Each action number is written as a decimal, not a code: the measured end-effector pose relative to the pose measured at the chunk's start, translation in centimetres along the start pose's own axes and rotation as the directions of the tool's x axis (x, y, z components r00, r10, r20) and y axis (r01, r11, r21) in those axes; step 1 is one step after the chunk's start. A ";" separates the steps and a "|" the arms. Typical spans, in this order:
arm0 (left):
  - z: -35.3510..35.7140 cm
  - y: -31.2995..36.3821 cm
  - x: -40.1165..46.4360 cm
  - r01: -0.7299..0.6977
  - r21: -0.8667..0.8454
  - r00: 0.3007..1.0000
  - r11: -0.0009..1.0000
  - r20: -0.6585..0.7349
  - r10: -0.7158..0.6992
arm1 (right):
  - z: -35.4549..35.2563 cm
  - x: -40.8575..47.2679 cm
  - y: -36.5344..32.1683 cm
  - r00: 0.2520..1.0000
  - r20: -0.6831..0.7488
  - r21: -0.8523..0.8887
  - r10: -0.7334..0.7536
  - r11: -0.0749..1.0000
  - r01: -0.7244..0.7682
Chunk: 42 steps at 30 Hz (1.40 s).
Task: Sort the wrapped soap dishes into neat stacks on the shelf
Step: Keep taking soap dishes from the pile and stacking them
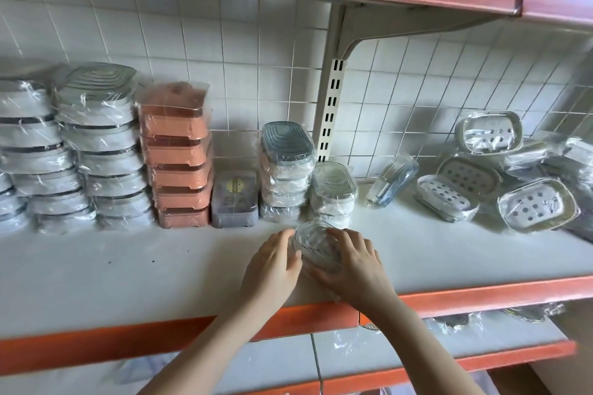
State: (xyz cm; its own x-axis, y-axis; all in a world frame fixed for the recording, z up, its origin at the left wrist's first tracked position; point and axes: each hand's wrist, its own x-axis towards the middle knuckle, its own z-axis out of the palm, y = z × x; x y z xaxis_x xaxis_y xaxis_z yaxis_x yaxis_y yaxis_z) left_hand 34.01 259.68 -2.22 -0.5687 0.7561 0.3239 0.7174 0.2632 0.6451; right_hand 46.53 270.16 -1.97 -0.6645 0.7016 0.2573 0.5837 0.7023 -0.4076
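Head view looks down onto a white shelf [128,269] with an orange front lip, where both hands meet around one clear wrapped soap dish [316,245] resting on the shelf surface near the front edge. Left hand [274,266] cups its left side and right hand [354,261] its right, fingers [345,239] of each curled partway closed against the wrapper, so the dish is held between the two palms rather than pinched.

Directly behind it stand a short stack [332,194] of similar clear-lidded dishes and a taller stack [285,176] topped by a grey-blue lid. Further left are a lone dark dish [234,199], a salmon-coloured stack [178,154] and two tall white stacks [99,144]. To the right, loose dishes [500,176] lie in a tumbled heap, some tilted against the tiled wall.

My judgement is that the held dish belongs on the short stack just behind it. The risks come from the slick film: the dish could slide out of a two-palm hold as it is lifted, or skate off once set down if not centred. The neighbouring stacks stand close together, so a knuckle brushing the taller one could tip it. The dish also sits near the shelf lip, where a slip would send it to the lower shelf.
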 end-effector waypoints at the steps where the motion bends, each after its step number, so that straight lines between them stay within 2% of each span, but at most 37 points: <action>1: 0.0 0.0 -0.1 -0.008 -0.014 1.000 1.000 -0.001 0.008 | 0.0 0.0 0.0 1.000 -0.014 0.010 -0.004 1.000 0.004; 10: 0.5 -0.9 -0.4 -0.048 -0.061 0.998 0.997 -0.031 0.046 | 0.4 -0.5 0.2 0.997 -0.072 0.058 -0.031 0.998 0.035; 15: 0.7 -1.1 0.3 0.095 -0.179 0.994 0.979 -0.044 -0.104 | 0.2 -0.4 1.3 0.995 -0.010 0.077 -0.102 0.992 0.103; 18: 0.5 -0.9 1.3 0.176 -0.275 0.982 0.945 -0.019 -0.189 | -0.2 -0.1 2.0 0.992 -0.004 0.204 -0.125 0.971 0.123; 20: -0.2 0.1 2.3 0.269 -0.379 0.963 0.885 0.072 -0.261 | -1.0 0.2 2.3 0.989 0.016 0.324 -0.147 0.937 0.134; 21: -0.7 1.0 2.7 0.355 -0.472 0.935 0.807 0.154 -0.321 | -1.6 0.4 2.4 0.986 0.024 0.365 -0.168 0.919 0.148; 23: -1.8 2.6 3.5 0.560 -0.656 0.825 0.505 0.384 -0.415 | -2.8 0.9 2.6 0.972 0.018 0.409 -0.235 0.889 0.208; 24: -2.3 3.1 3.8 0.608 -0.679 0.790 0.411 0.468 -0.395 | -3.4 1.1 2.7 0.960 0.019 0.421 -0.280 0.873 0.247; 28: -3.7 4.6 4.5 0.601 -0.638 0.790 0.482 0.563 -0.241 | -5.7 2.5 3.2 0.884 0.047 0.394 -0.466 0.822 0.412; 30: -3.8 5.2 4.6 0.583 -0.667 0.804 0.463 0.554 -0.216 | -6.5 3.1 3.6 0.867 0.040 0.365 -0.497 0.815 0.450; 32: -3.5 5.5 4.6 0.546 -0.722 0.836 0.426 0.502 -0.221 | -7.0 3.3 4.1 0.880 -0.027 0.317 -0.474 0.831 0.458; 35: -2.7 5.8 4.6 0.462 -0.825 0.883 0.327 0.394 -0.255 | -7.2 3.4 4.9 0.929 -0.196 0.291 -0.316 0.885 0.362; 39: -1.4 5.9 4.5 0.399 -0.888 0.902 0.229 0.336 -0.270 | -6.8 3.4 6.1 0.924 -0.363 0.401 -0.125 0.874 0.276; 42: -0.3 6.5 4.3 0.394 -0.900 0.890 0.187 0.323 -0.321 | -6.7 3.3 6.3 0.933 -0.359 0.545 -0.028 0.805 0.234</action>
State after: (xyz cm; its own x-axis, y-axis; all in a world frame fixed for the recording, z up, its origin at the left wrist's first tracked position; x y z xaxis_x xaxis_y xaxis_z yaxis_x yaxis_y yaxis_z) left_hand 36.09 264.45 3.58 -0.6061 0.7825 -0.1425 -0.4521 -0.1915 0.8712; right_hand 51.12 277.68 2.23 -0.4693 0.6780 0.5658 0.0600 0.6637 -0.7456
